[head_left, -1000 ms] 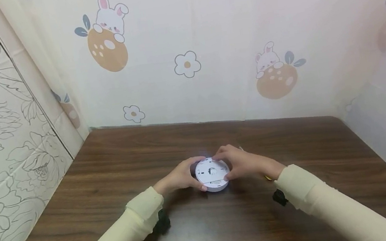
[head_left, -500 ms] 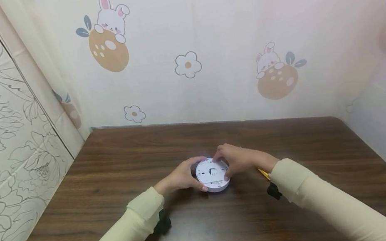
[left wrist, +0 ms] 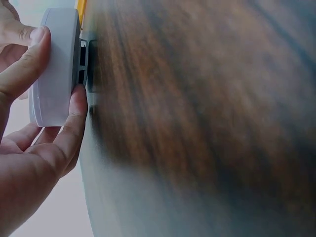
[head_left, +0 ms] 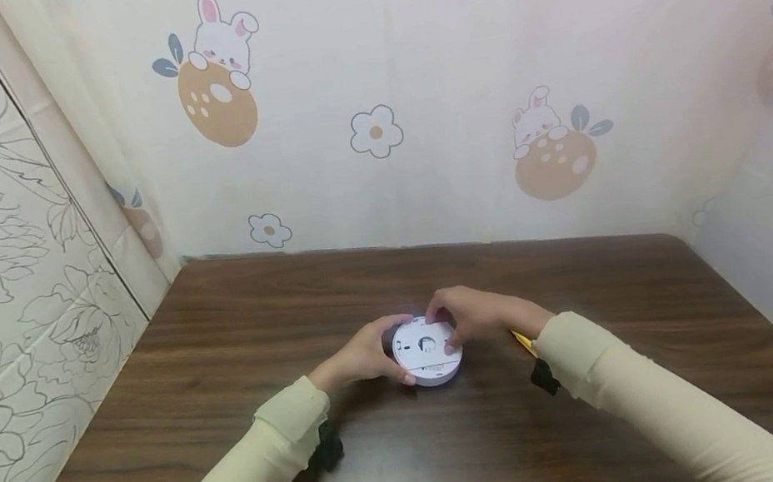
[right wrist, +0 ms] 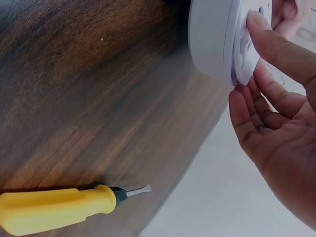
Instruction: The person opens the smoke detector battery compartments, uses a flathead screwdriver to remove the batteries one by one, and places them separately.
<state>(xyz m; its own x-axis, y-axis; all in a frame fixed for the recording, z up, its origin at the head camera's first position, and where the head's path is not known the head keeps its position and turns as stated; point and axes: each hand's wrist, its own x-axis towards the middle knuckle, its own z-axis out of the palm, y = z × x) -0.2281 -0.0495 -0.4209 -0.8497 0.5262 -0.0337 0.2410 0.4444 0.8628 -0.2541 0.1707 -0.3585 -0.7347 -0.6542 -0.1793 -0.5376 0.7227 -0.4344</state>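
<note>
White plastic disc (head_left: pixel 422 359), head view: between left hand (head_left: pixel 364 352) and right hand (head_left: pixel 472 313). Left wrist: left fingers (left wrist: pixel 73 116) half-spread, gripping its rim. Right wrist: right fingers (right wrist: pixel 242 111) pinch its thin cover (right wrist: pixel 245 69); yellow screwdriver (right wrist: pixel 59 206) well apart from them. Probably working the cover, off or on unclear; next wants steady left fingers.

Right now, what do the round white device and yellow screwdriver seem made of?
Round white device: probably plastic with a satin finish, smooth and seamed. Yellow screwdriver: handle likely plastic, smooth and evenly coloured; shank apparently metal, grey and faintly shiny.
</note>
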